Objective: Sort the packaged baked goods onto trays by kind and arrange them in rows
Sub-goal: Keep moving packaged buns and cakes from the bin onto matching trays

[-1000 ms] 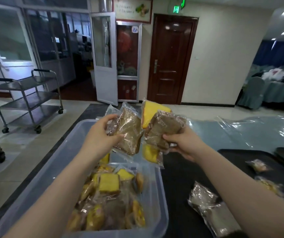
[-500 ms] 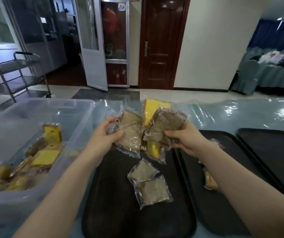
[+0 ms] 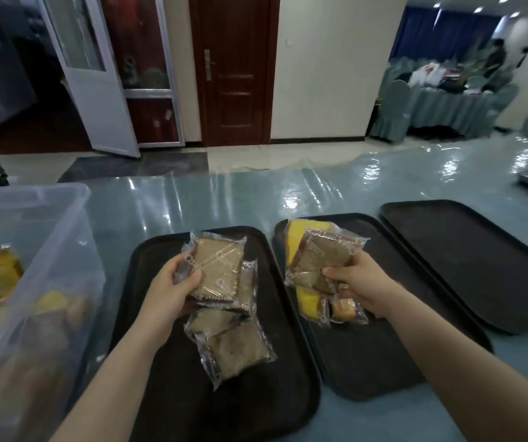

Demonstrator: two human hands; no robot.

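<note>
my left hand (image 3: 173, 290) grips brown packets (image 3: 221, 269) over the centre tray (image 3: 147, 393); my right hand (image 3: 356, 282) pinches mixed brown-and-yellow packets (image 3: 323, 253) over the middle-right tray (image 3: 367, 362). clear bin (image 3: 33, 282) at left edge; bare tray (image 3: 479, 260) at right.

Both forearms bare, no sleeves/jewellery visible.

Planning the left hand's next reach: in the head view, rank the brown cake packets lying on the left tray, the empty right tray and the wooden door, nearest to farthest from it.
1. Brown cake packets, just right of the left hand.
2. Empty right tray, far right.
3. Wooden door, across the room.
</note>
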